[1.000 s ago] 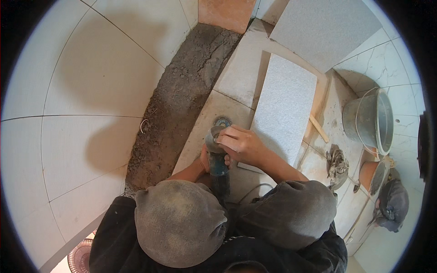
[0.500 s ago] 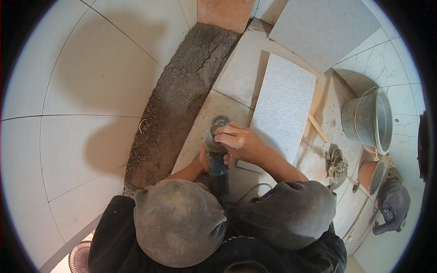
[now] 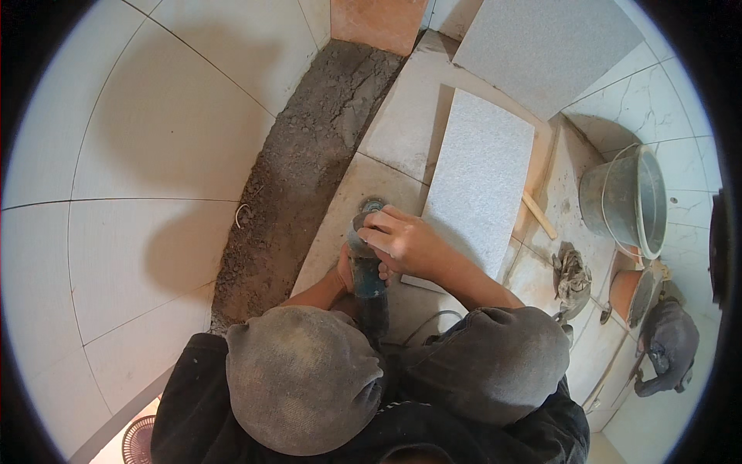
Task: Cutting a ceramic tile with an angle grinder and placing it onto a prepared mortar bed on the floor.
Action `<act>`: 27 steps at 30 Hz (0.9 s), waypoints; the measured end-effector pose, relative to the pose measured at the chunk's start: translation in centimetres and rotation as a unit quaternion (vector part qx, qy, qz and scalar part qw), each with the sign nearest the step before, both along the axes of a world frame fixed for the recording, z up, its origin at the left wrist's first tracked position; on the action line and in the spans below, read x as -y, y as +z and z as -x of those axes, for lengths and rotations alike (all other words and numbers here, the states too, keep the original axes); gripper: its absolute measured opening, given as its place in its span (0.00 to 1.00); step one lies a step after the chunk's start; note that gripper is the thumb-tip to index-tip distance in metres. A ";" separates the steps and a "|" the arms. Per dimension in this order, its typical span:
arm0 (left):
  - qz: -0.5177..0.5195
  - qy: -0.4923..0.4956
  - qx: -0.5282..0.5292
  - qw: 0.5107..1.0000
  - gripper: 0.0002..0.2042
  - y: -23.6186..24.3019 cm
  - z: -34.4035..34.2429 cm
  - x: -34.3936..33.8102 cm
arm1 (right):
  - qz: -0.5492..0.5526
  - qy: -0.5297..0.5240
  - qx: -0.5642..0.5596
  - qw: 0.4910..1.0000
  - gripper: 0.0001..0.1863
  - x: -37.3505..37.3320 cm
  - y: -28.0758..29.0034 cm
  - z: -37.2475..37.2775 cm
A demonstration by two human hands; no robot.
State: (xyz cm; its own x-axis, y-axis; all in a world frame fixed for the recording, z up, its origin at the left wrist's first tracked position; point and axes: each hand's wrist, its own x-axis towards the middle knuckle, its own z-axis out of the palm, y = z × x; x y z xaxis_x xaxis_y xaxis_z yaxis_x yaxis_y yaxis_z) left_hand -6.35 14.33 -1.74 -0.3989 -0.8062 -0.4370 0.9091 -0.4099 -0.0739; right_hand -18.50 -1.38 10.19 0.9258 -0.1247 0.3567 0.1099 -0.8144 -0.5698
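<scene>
An angle grinder (image 3: 369, 292) is held upright between my knees, its head pointing away from me. My left hand (image 3: 345, 267) wraps round its body from the left, fingertips showing on the right side. Up at the head, my right hand (image 3: 406, 241) has its fingers closed on the grey round guard (image 3: 357, 232), partly covering it. A round metal part (image 3: 372, 205) shows just beyond the fingers. Right of the grinder lies a light grey speckled tile (image 3: 481, 182), under my right forearm at its near end.
A strip of bare, rough mortar (image 3: 297, 166) runs along the left wall. Another grey tile (image 3: 549, 54) stands at the back right. On the right are a bucket (image 3: 622, 201), a wooden handle (image 3: 539, 215), a crumpled bag (image 3: 572, 282) and an orange container (image 3: 624, 294).
The guard looks slightly turned under my right fingers. Both hands stay on the grinder, and the surroundings have shifted only a little in the view.
</scene>
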 end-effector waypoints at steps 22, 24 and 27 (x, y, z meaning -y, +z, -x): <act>0.011 -0.009 0.025 1.000 0.43 -1.0 0.1 0.0 | -0.054 -0.018 0.040 0.998 0.26 0.2 0.3 -0.5; 0.048 0.002 -0.016 0.999 0.43 -0.6 0.3 0.0 | -0.081 -0.040 0.025 0.996 0.27 0.0 0.2 -0.5; 0.065 0.004 -0.008 0.998 0.42 -0.8 0.3 -0.1 | -0.074 -0.049 0.008 0.996 0.29 -0.1 0.4 -0.3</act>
State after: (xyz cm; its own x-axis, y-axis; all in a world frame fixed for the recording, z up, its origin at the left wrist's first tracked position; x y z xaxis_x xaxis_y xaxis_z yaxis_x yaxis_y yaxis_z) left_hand -6.61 14.41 -2.53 -0.3979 -0.8591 -0.3218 0.9118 -0.4092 -0.0349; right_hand -18.16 -1.31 10.61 0.9013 -0.2666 0.3414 0.0434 -0.7287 -0.6835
